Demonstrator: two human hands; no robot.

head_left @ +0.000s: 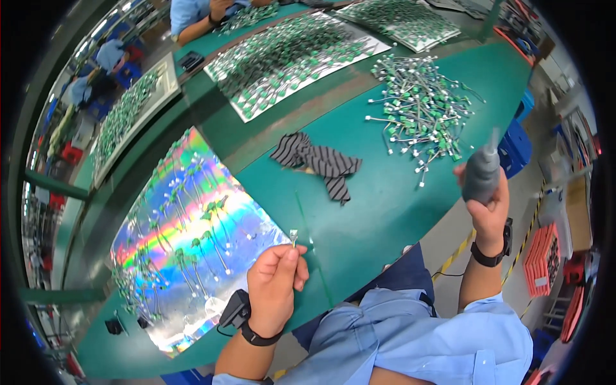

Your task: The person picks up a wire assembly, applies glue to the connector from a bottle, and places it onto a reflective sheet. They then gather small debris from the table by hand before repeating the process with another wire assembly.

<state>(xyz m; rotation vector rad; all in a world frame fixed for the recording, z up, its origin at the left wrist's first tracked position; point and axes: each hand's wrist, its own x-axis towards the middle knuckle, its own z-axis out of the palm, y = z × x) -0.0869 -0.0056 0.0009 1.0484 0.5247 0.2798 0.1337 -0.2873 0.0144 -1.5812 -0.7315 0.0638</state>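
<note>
My left hand [276,276] is closed in a pinch on a small white cable connector [293,235], held up over the green table by the edge of a shiny sheet. Most of whatever hangs from the connector is hidden by my fingers. At the right, past the table's edge, my right hand [489,215] wraps round a dark grey squeeze bottle [481,176] whose thin nozzle points upward. On the rainbow-reflecting silver sheet [240,192] lie rows of short cables [183,256] with green parts and white connectors. A loose heap of similar cables [427,106] sits at the far right of the table.
A striped dark cloth [317,160] lies crumpled mid-table [391,199]. Beyond it, white boards [247,115] carry many cables. Another person's arm [192,29] is at the far side. A blue stool [515,149] and red crates [542,256] stand on the right.
</note>
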